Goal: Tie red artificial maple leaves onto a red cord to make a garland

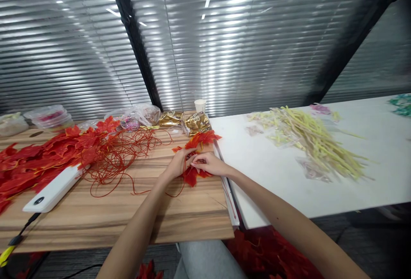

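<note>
Wood-grain bench (192, 224): near its right edge, left hand (177, 164) grips artificial maple leaves (190, 179), right hand (212, 164) pinches red cord (184, 167); pulling could snag the cord tangle (111, 159).

Red leaves (207, 137), brown-streaked tabletop (192, 223)

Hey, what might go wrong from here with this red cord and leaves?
The red cord lies in a loose tangle, so it may knot or snag if pulled. The left hand and right hand are at the red leaves, near where the wooden table meets the white table; a leaf might slip off.
</note>
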